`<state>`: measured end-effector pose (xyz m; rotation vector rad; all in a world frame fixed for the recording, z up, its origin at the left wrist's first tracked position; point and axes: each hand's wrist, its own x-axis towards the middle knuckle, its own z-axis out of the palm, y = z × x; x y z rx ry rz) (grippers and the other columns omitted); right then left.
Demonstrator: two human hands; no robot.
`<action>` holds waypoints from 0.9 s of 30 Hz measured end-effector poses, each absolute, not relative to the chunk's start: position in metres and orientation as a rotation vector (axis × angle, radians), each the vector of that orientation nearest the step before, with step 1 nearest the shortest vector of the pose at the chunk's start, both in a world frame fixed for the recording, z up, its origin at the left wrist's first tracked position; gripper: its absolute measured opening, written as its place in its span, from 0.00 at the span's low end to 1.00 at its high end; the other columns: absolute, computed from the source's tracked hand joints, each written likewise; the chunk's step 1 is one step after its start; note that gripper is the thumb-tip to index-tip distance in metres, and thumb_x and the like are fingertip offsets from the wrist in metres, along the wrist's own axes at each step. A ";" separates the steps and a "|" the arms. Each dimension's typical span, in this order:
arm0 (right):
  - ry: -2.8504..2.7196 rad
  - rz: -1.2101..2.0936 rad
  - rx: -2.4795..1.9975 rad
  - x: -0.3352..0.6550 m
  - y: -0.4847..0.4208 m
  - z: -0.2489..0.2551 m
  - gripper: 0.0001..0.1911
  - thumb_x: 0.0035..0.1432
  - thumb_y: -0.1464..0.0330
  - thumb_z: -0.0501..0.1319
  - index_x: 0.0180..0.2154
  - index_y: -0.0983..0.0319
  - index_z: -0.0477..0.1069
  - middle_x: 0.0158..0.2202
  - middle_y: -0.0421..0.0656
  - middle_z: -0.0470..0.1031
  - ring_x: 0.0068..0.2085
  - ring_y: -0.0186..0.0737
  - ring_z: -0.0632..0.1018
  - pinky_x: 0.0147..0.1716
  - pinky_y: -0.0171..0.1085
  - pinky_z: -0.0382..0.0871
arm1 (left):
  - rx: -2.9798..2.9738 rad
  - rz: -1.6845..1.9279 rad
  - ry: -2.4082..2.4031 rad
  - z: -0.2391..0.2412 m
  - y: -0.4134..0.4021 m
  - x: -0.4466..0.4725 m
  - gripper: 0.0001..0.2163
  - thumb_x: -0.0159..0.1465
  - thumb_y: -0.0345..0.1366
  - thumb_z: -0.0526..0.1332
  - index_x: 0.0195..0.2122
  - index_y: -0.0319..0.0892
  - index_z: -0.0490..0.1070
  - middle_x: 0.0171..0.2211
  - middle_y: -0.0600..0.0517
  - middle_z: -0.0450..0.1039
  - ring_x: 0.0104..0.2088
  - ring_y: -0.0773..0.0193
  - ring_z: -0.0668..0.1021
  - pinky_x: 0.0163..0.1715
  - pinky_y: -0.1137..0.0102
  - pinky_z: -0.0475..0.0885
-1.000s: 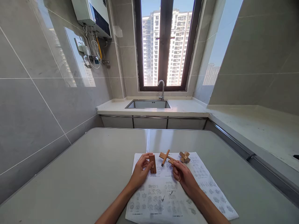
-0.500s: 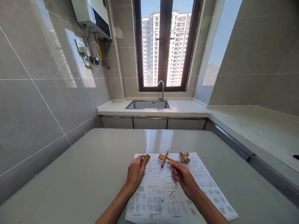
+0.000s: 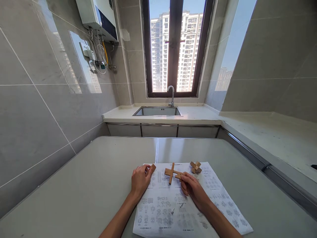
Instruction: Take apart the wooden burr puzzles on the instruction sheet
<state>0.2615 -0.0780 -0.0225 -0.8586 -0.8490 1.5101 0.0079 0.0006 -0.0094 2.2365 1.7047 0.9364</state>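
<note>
- Head view, what has changed: the short brown wooden block (image 3: 152, 168) stood upright in the left hand (image 3: 139, 180) over the middle of the sheet a second ago. It now lies low at the far-left corner of the white printed paper sheet (image 3: 173, 211), and the hand has drawn left and near with it.
- The light wooden cross-shaped piece (image 3: 172, 172) has turned and slid a little left. One bar now runs near to far and the other left to right, where before it sat askew.
- Judged from this, block and cross are now further apart than before, so the two are not being brought together at this moment.
- Left hand: palm down on the sheet's left edge, forearm coming in from the near left, fingers curled with the tips pinching the near end of the block.
- Right hand (image 3: 191, 188): resting on the sheet, knuckles up, thumb and forefinger pinching the right arm of the cross, the other fingers tucked under.
- The small assembled wooden burr knot (image 3: 195, 167) sits untouched just right of the cross, at the far edge of the sheet.
- The sheet lies on the grey worktop (image 3: 86, 185); a steel sink (image 3: 157, 111) sits far off under the window.
</note>
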 end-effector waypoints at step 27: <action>-0.984 1.582 -0.819 0.259 -0.079 -0.028 0.19 0.60 0.54 0.67 0.28 0.59 0.65 0.18 0.34 0.66 0.18 0.31 0.63 0.20 0.33 0.56 | 2.138 0.866 0.837 -0.001 -0.037 0.031 0.48 0.52 0.47 0.77 0.71 0.51 0.54 0.67 0.41 0.63 0.64 0.44 0.69 0.63 0.49 0.65</action>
